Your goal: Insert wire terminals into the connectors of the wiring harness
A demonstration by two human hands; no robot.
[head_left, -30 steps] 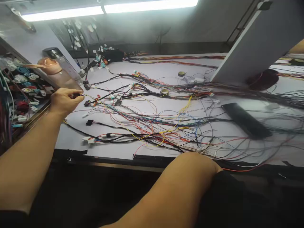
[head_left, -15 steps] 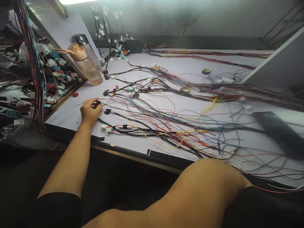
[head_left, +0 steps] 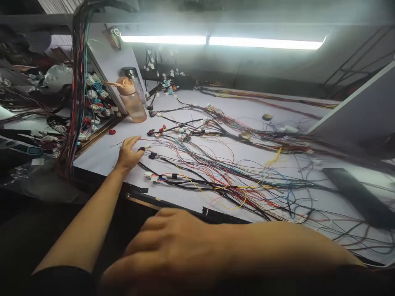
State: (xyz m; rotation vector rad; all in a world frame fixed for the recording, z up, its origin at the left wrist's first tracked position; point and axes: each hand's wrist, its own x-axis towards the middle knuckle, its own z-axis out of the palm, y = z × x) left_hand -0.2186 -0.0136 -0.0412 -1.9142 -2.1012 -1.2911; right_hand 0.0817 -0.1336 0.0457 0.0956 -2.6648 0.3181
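My left hand point(head_left: 128, 155) rests at the left end of the white tabletop, fingers and thumb apart. Its thumb tip lies against a small dark connector point(head_left: 141, 149) on the end of thin wires. Just right of that is a black connector point(head_left: 152, 155) on a dark cable. White connectors point(head_left: 151, 177) end another black-wrapped harness nearer the table's edge. Close to the camera, my right hand point(head_left: 166, 242) hangs in front of the table edge, back upward and somewhat blurred. Its fingers are bent and close together; their tips and anything inside are hidden.
Wire harnesses point(head_left: 228, 164) spread across the table. An orange-lidded bottle point(head_left: 133, 105) and a dark-capped bottle stand at the back left. Tape rolls point(head_left: 245, 136) lie among the wires. A thick wire bundle point(head_left: 78, 82) hangs at left. A dark flat panel point(head_left: 359, 197) lies at right.
My left fingers have spread from around the small dark connector. My right hand has come into view low in front, where only the arm showed. The camera view has tilted up.
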